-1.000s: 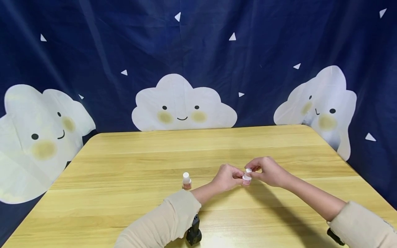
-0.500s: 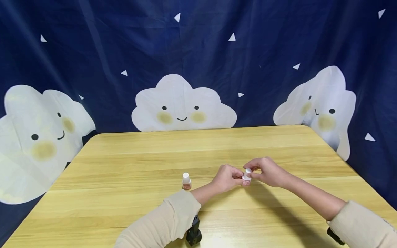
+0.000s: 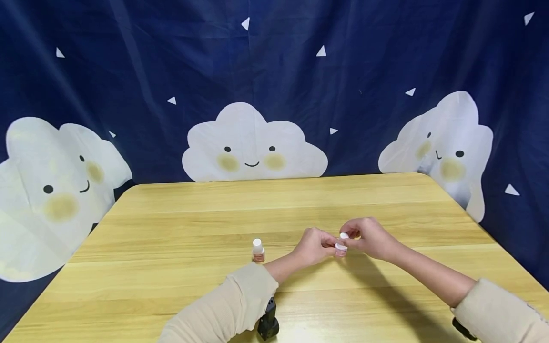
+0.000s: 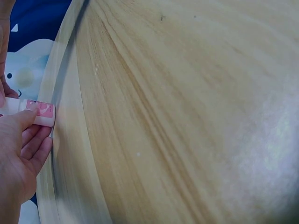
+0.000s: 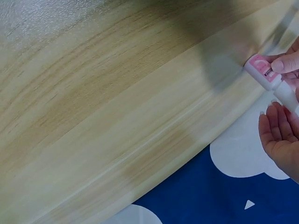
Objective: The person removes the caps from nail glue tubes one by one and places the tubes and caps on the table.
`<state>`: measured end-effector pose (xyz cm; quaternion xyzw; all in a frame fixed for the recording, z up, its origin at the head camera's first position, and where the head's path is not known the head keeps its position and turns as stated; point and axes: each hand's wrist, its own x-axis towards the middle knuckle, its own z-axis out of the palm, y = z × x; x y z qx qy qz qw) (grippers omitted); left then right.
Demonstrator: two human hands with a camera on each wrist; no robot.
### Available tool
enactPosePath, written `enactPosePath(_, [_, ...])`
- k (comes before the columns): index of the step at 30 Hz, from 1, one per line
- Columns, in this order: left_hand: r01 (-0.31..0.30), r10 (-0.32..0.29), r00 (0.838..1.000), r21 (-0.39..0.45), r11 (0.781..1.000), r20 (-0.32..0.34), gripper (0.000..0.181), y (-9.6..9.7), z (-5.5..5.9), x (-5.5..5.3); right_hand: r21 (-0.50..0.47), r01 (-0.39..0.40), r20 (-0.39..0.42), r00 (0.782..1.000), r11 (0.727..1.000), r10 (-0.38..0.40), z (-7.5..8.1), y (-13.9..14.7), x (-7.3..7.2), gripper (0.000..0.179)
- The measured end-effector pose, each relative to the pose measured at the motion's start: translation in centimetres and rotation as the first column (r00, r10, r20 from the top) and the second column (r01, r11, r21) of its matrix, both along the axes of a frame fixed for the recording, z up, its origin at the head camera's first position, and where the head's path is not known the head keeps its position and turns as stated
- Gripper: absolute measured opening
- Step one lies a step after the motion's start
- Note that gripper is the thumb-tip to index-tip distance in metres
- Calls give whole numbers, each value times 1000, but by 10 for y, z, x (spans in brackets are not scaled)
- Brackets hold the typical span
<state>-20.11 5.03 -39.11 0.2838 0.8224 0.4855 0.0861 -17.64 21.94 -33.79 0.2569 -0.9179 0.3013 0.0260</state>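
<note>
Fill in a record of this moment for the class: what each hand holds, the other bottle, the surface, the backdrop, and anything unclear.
Left hand: holds the pink-labelled bottle
Right hand: pinches that bottle's white cap
Other bottle: upright, reddish label, beside the left forearm
Surface: wooden table
Backdrop: dark blue, with smiling clouds and white triangles
Unclear: whether the cap is loose

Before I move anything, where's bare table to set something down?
Crowded: around the pink-labelled bottle, gripped by the left hand and right hand; also front centre, where the left sleeve crosses.
Free: table left of the red-labelled bottle; the far strip between both hands and the backdrop; right of the right forearm.
</note>
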Motion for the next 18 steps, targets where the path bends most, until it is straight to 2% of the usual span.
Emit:
enactPosePath(10, [11,-11,1000,22,1000,2,14,-1,1,1,26,-26,3,1000,999,25,5,-2,1,6])
enactPosePath(18, [2,-2,1000,18,1000,2,13,-1,1,0,49,-63,-28,998,997,64,9,-4,2,5])
